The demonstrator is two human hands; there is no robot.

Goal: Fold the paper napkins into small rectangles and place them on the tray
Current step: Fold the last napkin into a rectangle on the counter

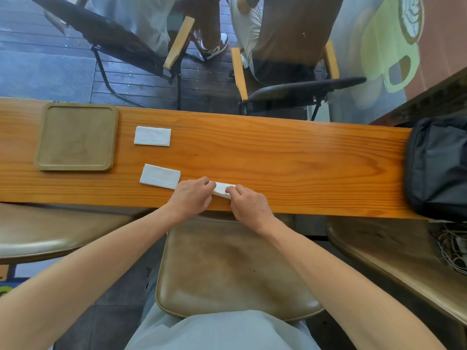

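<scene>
A narrow folded white napkin (pixel 222 189) lies near the front edge of the wooden counter (pixel 290 157). My left hand (pixel 192 195) pinches its left end and my right hand (pixel 249 202) pinches its right end, fingers curled over the paper. Two other white napkins lie flat to the left: one (pixel 159 176) just beside my left hand, another (pixel 152 136) farther back. A square wooden tray (pixel 77 136) sits at the counter's left with nothing on it.
A black bag (pixel 438 168) rests on the counter's right end. Brown stool seats (pixel 227 269) stand below the counter in front. Behind a glass pane are folding chairs (pixel 285 72) and seated people's legs.
</scene>
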